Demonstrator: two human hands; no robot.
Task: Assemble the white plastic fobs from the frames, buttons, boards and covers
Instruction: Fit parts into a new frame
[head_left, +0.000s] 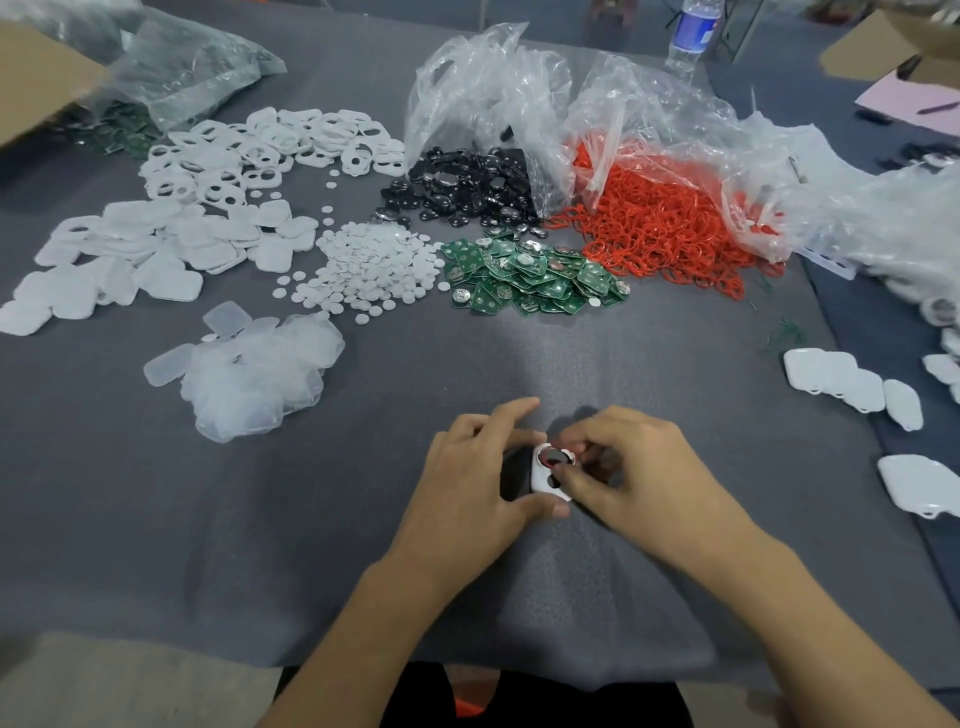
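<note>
Grey felt covers our worktop (322, 530); at its near middle our fingers (571, 484) hide much of the white fob frame (542, 482), and what fills its round opening is unclear; our left hand (467, 483) grips its side; our right hand (641, 467) pinches its top edge.

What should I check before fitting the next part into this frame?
1. Left hand grips the white frame: ok.
2. Right hand pinches the frame's upper end to steady it: ok.
3. Dark part fully seated in the upper opening: cannot tell, fingers partly hide it.
4. Green boards lie unbagged in a pile straight ahead: ok.
5. Clear covers lie piled ahead on the left: ok.
</note>
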